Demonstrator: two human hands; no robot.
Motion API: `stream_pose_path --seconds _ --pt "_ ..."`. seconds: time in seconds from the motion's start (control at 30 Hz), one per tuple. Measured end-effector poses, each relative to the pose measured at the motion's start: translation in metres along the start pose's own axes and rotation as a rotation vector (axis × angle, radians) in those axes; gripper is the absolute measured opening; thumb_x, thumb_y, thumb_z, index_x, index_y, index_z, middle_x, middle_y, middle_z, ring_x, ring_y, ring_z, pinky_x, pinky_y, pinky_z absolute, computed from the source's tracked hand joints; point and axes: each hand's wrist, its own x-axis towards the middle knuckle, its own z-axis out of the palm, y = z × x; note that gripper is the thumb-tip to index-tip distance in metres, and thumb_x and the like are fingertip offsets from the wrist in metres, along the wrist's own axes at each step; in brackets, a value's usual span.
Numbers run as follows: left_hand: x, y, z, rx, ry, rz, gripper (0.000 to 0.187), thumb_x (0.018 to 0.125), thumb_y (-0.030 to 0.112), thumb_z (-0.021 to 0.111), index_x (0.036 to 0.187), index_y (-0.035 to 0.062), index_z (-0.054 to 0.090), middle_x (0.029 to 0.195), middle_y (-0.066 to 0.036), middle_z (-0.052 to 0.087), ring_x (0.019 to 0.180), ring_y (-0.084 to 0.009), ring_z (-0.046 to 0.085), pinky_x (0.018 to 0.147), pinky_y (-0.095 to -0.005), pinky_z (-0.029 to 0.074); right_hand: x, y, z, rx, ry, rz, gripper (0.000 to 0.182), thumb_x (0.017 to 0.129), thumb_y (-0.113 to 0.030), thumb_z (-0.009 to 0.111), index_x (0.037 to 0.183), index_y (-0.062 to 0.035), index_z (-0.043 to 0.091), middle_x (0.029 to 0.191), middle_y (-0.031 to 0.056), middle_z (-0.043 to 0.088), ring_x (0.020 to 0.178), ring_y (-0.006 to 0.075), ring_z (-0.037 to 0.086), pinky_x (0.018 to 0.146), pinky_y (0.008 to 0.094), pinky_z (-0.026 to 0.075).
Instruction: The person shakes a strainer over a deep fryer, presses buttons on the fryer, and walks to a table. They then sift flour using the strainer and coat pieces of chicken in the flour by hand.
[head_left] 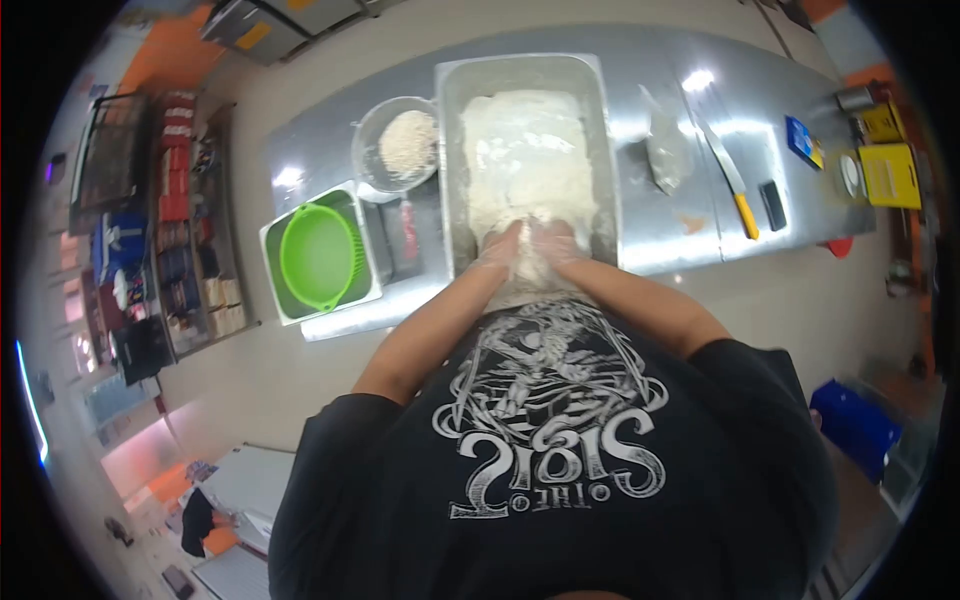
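A large slab of pale dough (530, 145) lies in a deep metal tray (452, 120), with loose flour along its near edge. Side by side at that near edge, my left hand (500, 246) and my right hand (556, 242) are closed on the dough. Both look covered by thin clear gloves dusted with flour. Parts of the fingers are hidden in dough and flour, and white flour or dough shows between the two hands.
Left of the tray stand a bowl (370, 150) of pale flour or crumbs and a green strainer (290, 262) in a metal pan (275, 308). To the right lie a plastic bag (661, 150), a yellow-handled knife (734, 180), a phone (772, 205) and a blue packet (802, 142).
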Motion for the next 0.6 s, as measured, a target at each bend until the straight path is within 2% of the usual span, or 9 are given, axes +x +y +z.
stream_pose_path --seconds 0.1,0.13,0.2,0.27,0.37,0.47,0.5,0.57,0.6 --pt "-0.003 0.029 -0.028 0.162 0.056 0.237 0.077 0.079 0.047 0.069 0.124 -0.0135 0.056 0.121 -0.035 0.060 0.115 -0.0432 0.059 0.103 -0.0437 0.045 0.019 0.000 -0.025 -0.138 -0.119 -0.214 0.065 0.089 -0.055 0.060 0.109 0.0061 0.067 0.103 0.0291 0.068 0.098 0.0415 0.067 0.088 0.0449 0.053" --pt "-0.016 0.042 -0.038 0.412 0.151 0.256 0.069 0.076 0.042 0.073 0.120 -0.0094 0.061 0.119 -0.035 0.060 0.115 -0.0455 0.058 0.103 -0.0458 0.044 0.024 0.003 -0.035 -0.173 -0.177 -0.305 0.063 0.089 -0.054 0.061 0.108 0.0057 0.067 0.103 0.0287 0.068 0.097 0.0414 0.067 0.088 0.0447 0.053" --pt "-0.029 0.054 -0.055 0.639 0.090 0.425 0.064 0.076 0.044 0.073 0.115 -0.0071 0.065 0.115 -0.033 0.062 0.113 -0.0434 0.059 0.101 -0.0460 0.045 0.040 -0.003 -0.067 -0.247 -0.272 -0.478 0.058 0.088 -0.051 0.064 0.105 0.0047 0.067 0.101 0.0280 0.069 0.095 0.0411 0.067 0.088 0.0443 0.053" --pt "-0.045 0.062 -0.064 0.755 0.008 0.513 0.059 0.078 0.044 0.073 0.111 -0.0035 0.068 0.106 -0.027 0.066 0.104 -0.0382 0.064 0.093 -0.0453 0.049 0.076 -0.006 -0.055 0.080 -0.267 -0.301 0.060 0.095 -0.047 0.057 0.128 0.0032 0.055 0.125 0.0264 0.059 0.115 0.0361 0.059 0.101 0.0411 0.046" --pt "-0.062 0.078 -0.070 0.739 -0.119 0.408 0.057 0.083 0.047 0.070 0.110 -0.0029 0.068 0.106 -0.028 0.066 0.103 -0.0386 0.064 0.092 -0.0459 0.049 0.049 -0.070 -0.062 -0.144 -0.330 -0.306 0.056 0.103 -0.037 0.048 0.146 -0.0003 0.041 0.146 0.0228 0.047 0.127 0.0292 0.053 0.111 0.0381 0.039" --pt "-0.082 0.107 -0.073 0.377 -0.139 0.203 0.055 0.089 0.046 0.066 0.111 -0.0043 0.067 0.106 -0.029 0.065 0.101 -0.0395 0.064 0.090 -0.0467 0.049 0.055 -0.040 -0.007 -0.340 -0.400 -1.012 0.053 0.096 -0.042 0.053 0.122 0.0047 0.056 0.113 0.0258 0.064 0.099 0.0332 0.066 0.086 0.0409 0.054" --pt "-0.073 0.099 -0.070 0.415 0.040 0.333 0.053 0.090 0.044 0.064 0.110 -0.0046 0.068 0.106 -0.029 0.066 0.100 -0.0391 0.064 0.090 -0.0457 0.050 0.061 -0.004 0.027 -0.313 -0.232 -1.202 0.050 0.096 -0.042 0.053 0.115 0.0047 0.060 0.106 0.0255 0.066 0.094 0.0328 0.067 0.081 0.0413 0.055" --pt "-0.036 0.069 -0.055 0.460 0.407 0.595 0.050 0.092 0.041 0.060 0.108 -0.0052 0.069 0.105 -0.028 0.067 0.099 -0.0384 0.065 0.091 -0.0436 0.050 0.060 -0.001 0.018 -0.443 -0.270 -1.119 0.048 0.096 -0.041 0.053 0.105 0.0049 0.065 0.094 0.0260 0.068 0.087 0.0328 0.069 0.074 0.0434 0.056" --pt "-0.019 0.058 -0.050 0.523 0.461 0.682 0.048 0.093 0.039 0.059 0.108 -0.0051 0.069 0.106 -0.028 0.067 0.100 -0.0382 0.065 0.091 -0.0437 0.050 0.046 -0.032 -0.019 -0.582 -0.474 -0.832 0.048 0.096 -0.040 0.053 0.101 0.0052 0.067 0.091 0.0268 0.068 0.086 0.0331 0.069 0.072 0.0451 0.056"
